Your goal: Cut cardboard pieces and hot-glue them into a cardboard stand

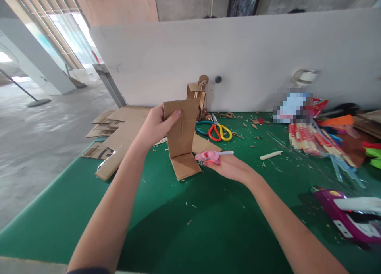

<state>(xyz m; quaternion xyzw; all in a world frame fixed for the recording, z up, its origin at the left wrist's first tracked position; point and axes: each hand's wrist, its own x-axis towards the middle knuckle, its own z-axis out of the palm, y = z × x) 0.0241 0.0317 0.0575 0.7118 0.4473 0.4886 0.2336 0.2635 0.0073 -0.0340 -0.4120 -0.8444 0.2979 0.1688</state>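
Observation:
My left hand [159,127] grips the upper left edge of a cardboard piece [182,129], its thumb pressed on the near face. That piece stands upright, and its lower flap [186,166] lies folded toward me on the green table. In my right hand [229,166] is a pink hot glue gun [208,156] with a white glue stick out of its back. Its nozzle end points left, close to the fold of the cardboard; whether it touches I cannot tell. Behind the upright piece stands a small cardboard build [196,92] with a round disc on top.
Scissors with red and yellow handles [219,132] lie behind my right hand. Cardboard sheets [119,135] are piled at left. A white stick [270,155], packs of wooden sticks [305,141] and a purple device [347,214] are at right. Scraps dot the green table [190,242].

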